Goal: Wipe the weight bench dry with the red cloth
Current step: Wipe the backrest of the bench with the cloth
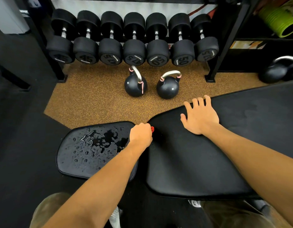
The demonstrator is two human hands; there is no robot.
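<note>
Left hand: clenched round the red cloth, held at the gap between pads.
Right hand: released, laid flat on the back surface.
Seat surface: covered with water droplets.

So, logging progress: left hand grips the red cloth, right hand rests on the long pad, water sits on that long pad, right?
No: the head view shows the water on the small seat pad, beside the left hand gripping the red cloth. Rest holds.

Black weight bench, seat wet; red cloth barely visible mid-bench.
</note>
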